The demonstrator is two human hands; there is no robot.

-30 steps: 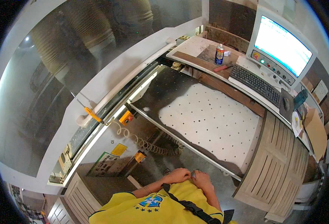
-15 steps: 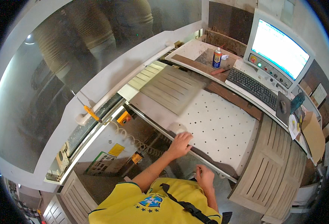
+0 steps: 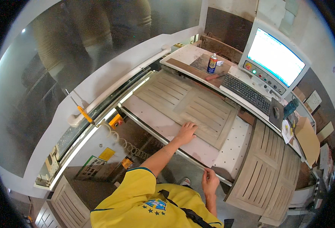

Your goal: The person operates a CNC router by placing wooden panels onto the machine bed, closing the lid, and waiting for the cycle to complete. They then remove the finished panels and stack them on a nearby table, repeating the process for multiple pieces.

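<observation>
A grey-brown slatted wooden panel lies flat across the machine's outfeed table, with several dark slots in two sections. My left hand rests at the panel's near edge, fingers stretched out over it, and is not wrapped round it. Under the panel, a pale pinkish strip and a white board with small holes show. My right hand is low beside the table's front rail, its fingers curled and pressed together. Whether anything is between them is hidden.
More slatted panels lie at the right, and others stand lower left. Behind the table are a spray can, a keyboard and a monitor. An orange-handled air gun hangs on the machine's left side by a coiled hose.
The slatted panel has slid out from the machine toward the right and covers much of the holed board. My left hand has come to its near edge. My right hand stays low with curled fingers.
</observation>
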